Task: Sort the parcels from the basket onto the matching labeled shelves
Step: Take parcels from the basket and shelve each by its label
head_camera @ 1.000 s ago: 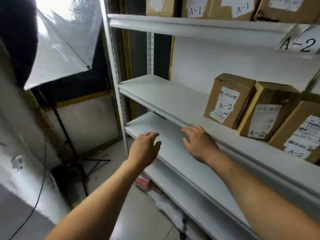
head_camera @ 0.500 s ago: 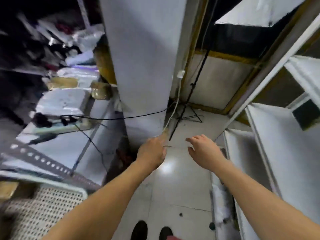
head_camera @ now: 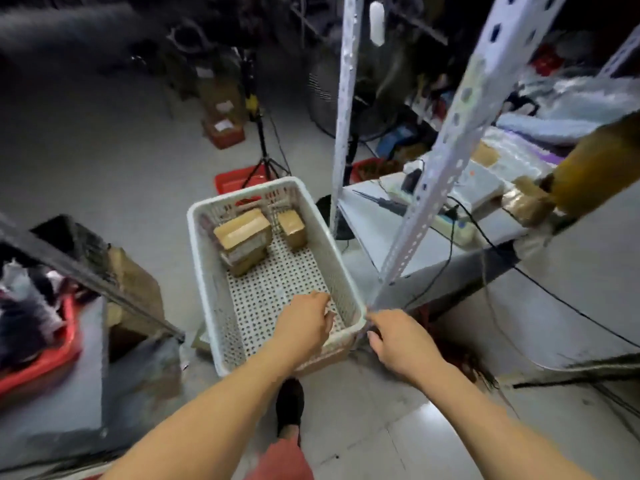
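White basket [head_camera: 207, 271] on floor, long axis running away from viewer. Two brown parcels [head_camera: 242, 237] at its far end. Left hand [head_camera: 304, 327] over near end, right hand [head_camera: 401, 344] beside near right corner, both loosely curled, empty.

The room is sitting dim, the far background sinking into near black. Soft light is falling from above and behind, glaring off the floor tile [head_camera: 420, 422] at lower right. Motion blur is smearing the frame edges and the hands [head_camera: 304, 327]. Wide-angle distortion is bending the shelf posts [head_camera: 446, 147] outward. The basket [head_camera: 207, 271] is looking sharpest.
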